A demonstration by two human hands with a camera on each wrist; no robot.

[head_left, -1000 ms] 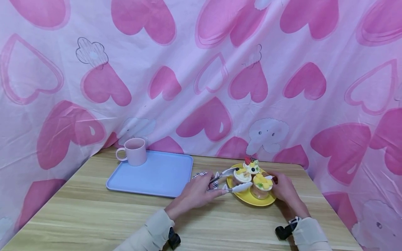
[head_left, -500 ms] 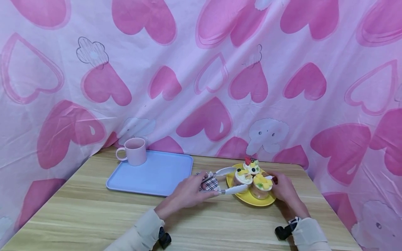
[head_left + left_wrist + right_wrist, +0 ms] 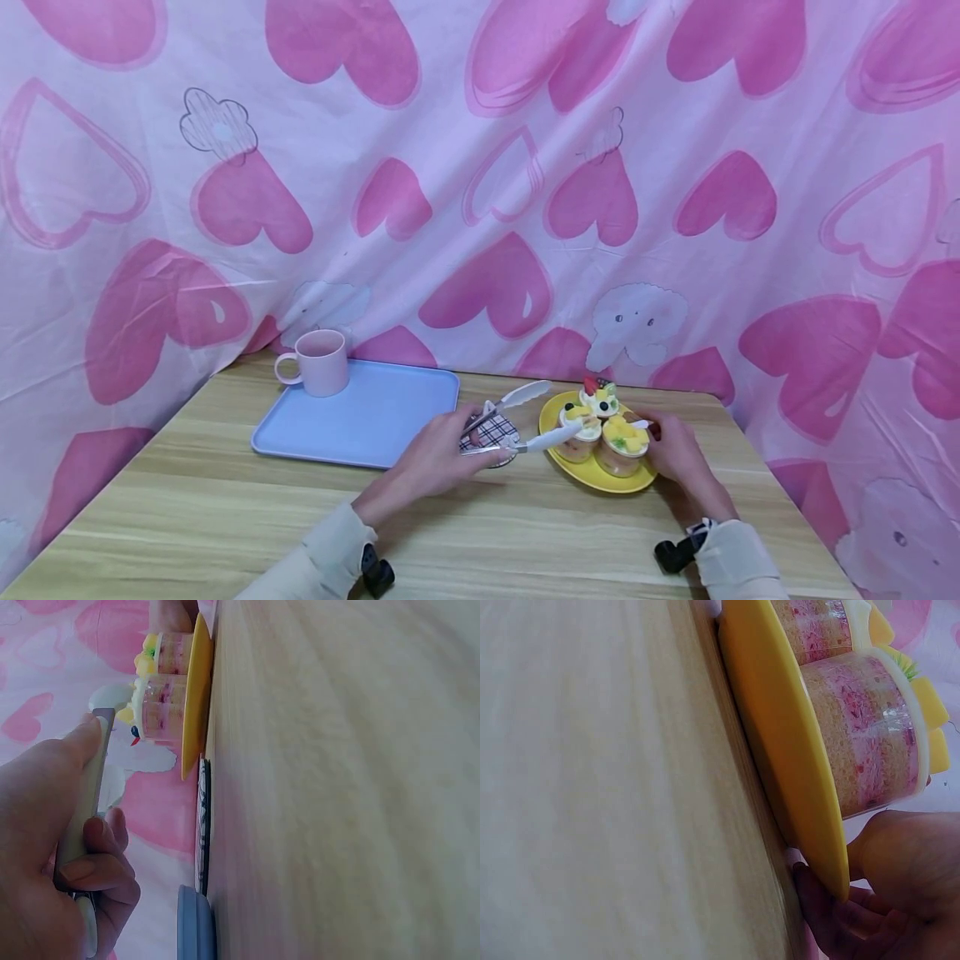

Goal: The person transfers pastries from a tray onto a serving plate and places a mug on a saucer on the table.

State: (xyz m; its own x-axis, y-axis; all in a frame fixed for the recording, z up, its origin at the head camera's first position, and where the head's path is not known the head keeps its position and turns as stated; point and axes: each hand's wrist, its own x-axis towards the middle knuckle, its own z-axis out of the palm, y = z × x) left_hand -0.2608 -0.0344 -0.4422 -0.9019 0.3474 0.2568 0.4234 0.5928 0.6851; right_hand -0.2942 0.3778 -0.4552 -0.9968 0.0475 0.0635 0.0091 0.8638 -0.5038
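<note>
While a mug [image 3: 322,364] stands at the far left corner of a tray [image 3: 360,417], the left hand [image 3: 431,457] grips tongs [image 3: 551,438], their arms spread above a mat [image 3: 498,432]. One tip is near the leftmost of three cups [image 3: 622,457]; whether it touches is unclear. All three sit together on a plate [image 3: 591,481] on the table [image 3: 465,542], and the right hand [image 3: 677,450] pinches the plate's right rim.
</note>
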